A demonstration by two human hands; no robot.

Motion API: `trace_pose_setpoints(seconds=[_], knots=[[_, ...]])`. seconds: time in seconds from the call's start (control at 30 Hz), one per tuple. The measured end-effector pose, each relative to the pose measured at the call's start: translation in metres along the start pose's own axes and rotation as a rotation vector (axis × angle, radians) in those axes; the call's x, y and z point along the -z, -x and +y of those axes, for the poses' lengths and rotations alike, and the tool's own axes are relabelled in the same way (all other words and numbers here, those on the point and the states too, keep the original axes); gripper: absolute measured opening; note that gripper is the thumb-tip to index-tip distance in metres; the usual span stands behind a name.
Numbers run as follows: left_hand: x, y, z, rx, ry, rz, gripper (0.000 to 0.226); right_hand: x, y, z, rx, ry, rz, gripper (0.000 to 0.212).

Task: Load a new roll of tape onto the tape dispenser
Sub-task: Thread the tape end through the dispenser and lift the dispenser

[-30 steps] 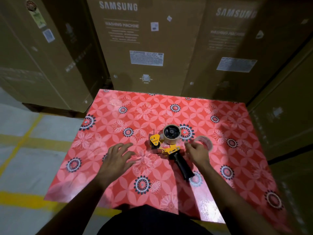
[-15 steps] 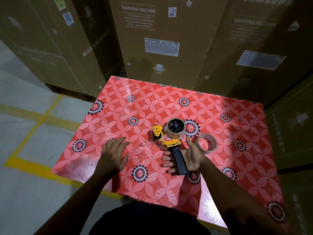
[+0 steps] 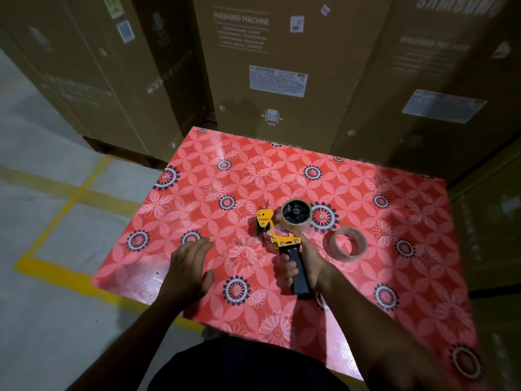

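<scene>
The right hand [image 3: 303, 262] is gripping the black handle [image 3: 299, 273] of the tape dispenser [image 3: 284, 235], with the fingers [image 3: 283, 270] curling around the handle from its left side and the thumb lying along the right side by the yellow frame. The dispenser is lying on its side on the table [image 3: 197, 193], with the handle pointing toward the person and the yellow cutter head [image 3: 264, 217] pointing away and to the left. A roll with a black hub [image 3: 296, 214] is sitting on the dispenser's spindle, at the far end of the tool.

The left hand [image 3: 189, 268] is hovering flat over the table to the left of the dispenser, palm down, fingers extended and slightly spread, holding nothing. Whether it is touching the surface cannot be told.

The loose roll of tape [image 3: 345, 244] is lying flat on the table just to the right of the right hand, apart from the dispenser. The table is carrying a red floral covering. Large cardboard boxes [image 3: 282, 66] printed "WASHING MACHINE" are standing behind the far edge of the table. Yellow floor lines [image 3: 56, 266] are running along the concrete on the left.
</scene>
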State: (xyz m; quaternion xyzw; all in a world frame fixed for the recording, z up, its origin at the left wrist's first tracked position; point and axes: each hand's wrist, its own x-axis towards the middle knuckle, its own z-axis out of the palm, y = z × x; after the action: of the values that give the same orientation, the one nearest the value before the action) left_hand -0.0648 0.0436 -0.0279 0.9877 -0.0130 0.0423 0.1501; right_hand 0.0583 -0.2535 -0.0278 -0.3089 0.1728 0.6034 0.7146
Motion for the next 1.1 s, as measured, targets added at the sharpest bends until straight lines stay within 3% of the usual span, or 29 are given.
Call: trace_pose_setpoints(seconds=[0.07,0.17,0.27,0.33,0.4,0.57,0.63,0.7,0.87,0.97,1.1], knots=[[0.003,-0.004,-0.002,-0.017,0.038,0.029,0.058,-0.005,0.005,-0.005,0.008,0.094,0.078,0.052],[0.011,-0.017,-0.001,0.007,0.162,0.016,0.050,-0.016,0.016,-0.012,0.052,0.241,0.198,0.051],[0.026,-0.036,0.013,0.218,0.448,-0.083,0.028,-0.027,0.031,-0.022,0.103,0.369,0.322,0.054],[0.030,-0.053,0.023,0.464,0.824,-0.174,0.020,-0.037,0.043,-0.030,0.138,0.473,0.353,0.055],[0.031,-0.070,0.032,0.665,1.180,-0.271,0.032,-0.046,0.055,-0.035,0.174,0.528,0.355,0.056],[0.029,-0.093,0.054,0.797,1.628,-0.573,0.069,-0.075,0.080,-0.040,0.240,0.563,0.348,0.056],[0.029,-0.098,0.060,0.814,1.720,-0.630,0.081,-0.081,0.085,-0.042,0.250,0.584,0.349,0.055],[0.031,-0.102,0.065,0.817,1.806,-0.626,0.078,-0.084,0.088,-0.042,0.250,0.598,0.339,0.055],[0.036,-0.102,0.065,0.756,1.853,-0.560,0.029,-0.085,0.094,-0.041,0.267,0.585,0.328,0.056],[0.038,-0.099,0.062,0.737,1.851,-0.555,0.033,-0.084,0.097,-0.041,0.270,0.573,0.321,0.055],[0.042,-0.100,0.070,0.784,1.888,-0.569,0.059,-0.088,0.097,-0.041,0.272,0.577,0.323,0.053]])
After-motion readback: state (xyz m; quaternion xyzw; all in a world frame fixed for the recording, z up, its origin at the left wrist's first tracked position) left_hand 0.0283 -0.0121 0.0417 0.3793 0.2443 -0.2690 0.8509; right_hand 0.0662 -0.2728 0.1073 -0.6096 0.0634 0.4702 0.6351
